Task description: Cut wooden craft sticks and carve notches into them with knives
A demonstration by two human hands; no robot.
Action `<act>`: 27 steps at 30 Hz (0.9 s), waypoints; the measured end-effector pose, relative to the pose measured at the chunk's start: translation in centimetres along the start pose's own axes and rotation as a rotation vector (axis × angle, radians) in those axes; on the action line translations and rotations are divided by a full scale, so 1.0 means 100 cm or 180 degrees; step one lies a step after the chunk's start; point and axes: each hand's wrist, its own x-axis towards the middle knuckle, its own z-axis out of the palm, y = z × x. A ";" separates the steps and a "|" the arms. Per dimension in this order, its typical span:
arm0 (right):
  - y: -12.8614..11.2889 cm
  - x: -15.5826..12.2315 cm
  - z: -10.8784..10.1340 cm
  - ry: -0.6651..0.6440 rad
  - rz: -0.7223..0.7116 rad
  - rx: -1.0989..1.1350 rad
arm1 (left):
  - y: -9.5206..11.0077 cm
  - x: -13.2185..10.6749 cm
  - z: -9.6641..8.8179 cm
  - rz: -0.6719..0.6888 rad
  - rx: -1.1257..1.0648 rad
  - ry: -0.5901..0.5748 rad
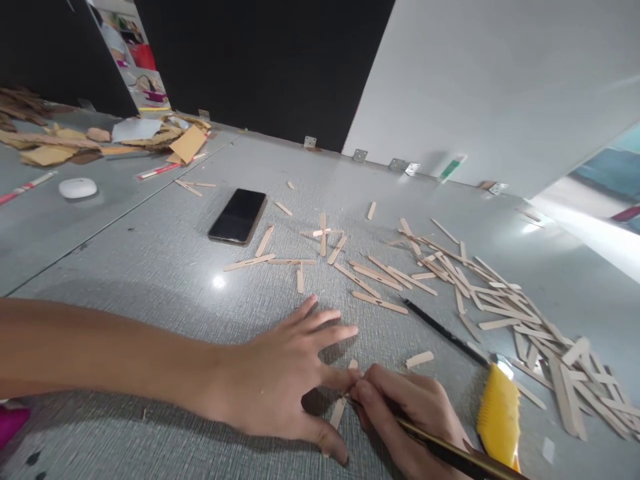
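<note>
My left hand (280, 380) lies palm down on the grey table with its fingers spread. Its index fingertip presses on a wooden craft stick (338, 413), partly covered by my hands. Close against that fingertip, my right hand (415, 413) pinches a slim dark, gold-tinted pen-like tool (440, 448). The tool's tip is at the stick, though the fingers hide its exact kind. To the right rest a yellow-handled cutter (499, 417) and a slim black pencil-like tool (445, 331). A short piece of stick (419, 360) lies just beyond my right hand.
Many loose craft sticks (530, 327) are heaped at right; several more lie mid-table. A phone (238, 217) lies farther back. At left are a white mouse-like case (77, 188) and torn cardboard (187, 144). Black and grey panels (480, 87) with metal brackets (310, 142) border the back.
</note>
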 end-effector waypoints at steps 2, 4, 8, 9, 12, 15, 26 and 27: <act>-0.001 0.001 -0.001 -0.0001 -0.0021 0.0039 | 0.001 0.000 -0.001 -0.0020 -0.0067 -0.0063; -0.001 0.002 -0.002 0.0011 -0.0073 0.0052 | 0.002 0.000 -0.003 -0.0057 -0.0078 -0.0187; 0.002 0.002 -0.003 -0.0117 -0.0115 0.0010 | 0.003 0.001 -0.004 -0.0054 -0.0038 -0.0219; 0.003 0.002 -0.004 -0.0196 -0.0090 -0.0024 | 0.003 0.002 -0.004 -0.0026 -0.0033 -0.0177; 0.003 0.002 -0.006 -0.0420 0.0054 -0.0132 | 0.003 0.003 -0.003 0.0030 0.0047 -0.0130; -0.001 0.003 -0.009 -0.0416 0.0135 -0.0233 | 0.003 0.004 -0.004 0.0051 0.0159 -0.0164; -0.009 0.007 -0.015 -0.0300 -0.0044 -0.0479 | 0.000 0.001 -0.005 0.0110 0.0126 -0.0193; -0.008 0.006 -0.014 -0.0295 -0.0023 -0.0500 | 0.000 0.001 -0.005 0.0108 0.0152 -0.0207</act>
